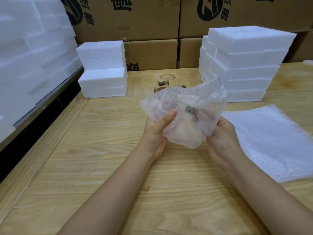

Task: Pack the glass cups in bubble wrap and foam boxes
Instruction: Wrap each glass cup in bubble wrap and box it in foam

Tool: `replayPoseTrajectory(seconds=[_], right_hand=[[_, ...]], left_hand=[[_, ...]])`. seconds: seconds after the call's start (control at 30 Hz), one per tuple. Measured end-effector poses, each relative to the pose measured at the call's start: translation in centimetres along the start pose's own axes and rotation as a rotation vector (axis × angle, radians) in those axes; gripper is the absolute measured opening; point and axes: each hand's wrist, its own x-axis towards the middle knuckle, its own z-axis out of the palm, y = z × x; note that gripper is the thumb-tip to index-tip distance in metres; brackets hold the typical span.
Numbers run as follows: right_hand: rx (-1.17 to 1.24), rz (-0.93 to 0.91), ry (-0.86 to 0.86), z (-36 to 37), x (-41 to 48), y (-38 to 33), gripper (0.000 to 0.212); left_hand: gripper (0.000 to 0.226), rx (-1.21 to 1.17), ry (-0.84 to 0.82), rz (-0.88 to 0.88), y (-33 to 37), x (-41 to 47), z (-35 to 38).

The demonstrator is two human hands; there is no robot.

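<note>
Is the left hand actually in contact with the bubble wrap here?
Touching. The head view shows the left hand gripping the bubble wrap, its thumb pressed flat on the front of the bundle.

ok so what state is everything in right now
bubble wrap bundle: lifted off table, loosely folded round a dark-handled item
left grip: holds bundle
right grip: holds bundle
glass cups: unwrapped, on table
foam boxes: closed, stacked
bubble wrap sheets: flat pile
</note>
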Motion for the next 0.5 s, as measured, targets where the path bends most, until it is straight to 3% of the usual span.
replayPoseTrajectory(seconds=[0.23,0.37,0.5], right_hand=[[-0.285,-0.083,-0.109,1.3,-1.3,1.0,0.023],[-0.501,-0.143,-0.151,1.2,-1.7,1.0,0.011],[-0.715,-0.274,-0.077,0.0,-1.2,0.2,0.047]], left_hand=[[0.122,-0.185,0.062,-0.035,-0.4,-0.2,1.5],[0.107,-0.266,0.067,-0.065,-0.7,-0.1,1.4],[0.089,-0.273,0.039,-0.047,-0.3,0.2,0.7]])
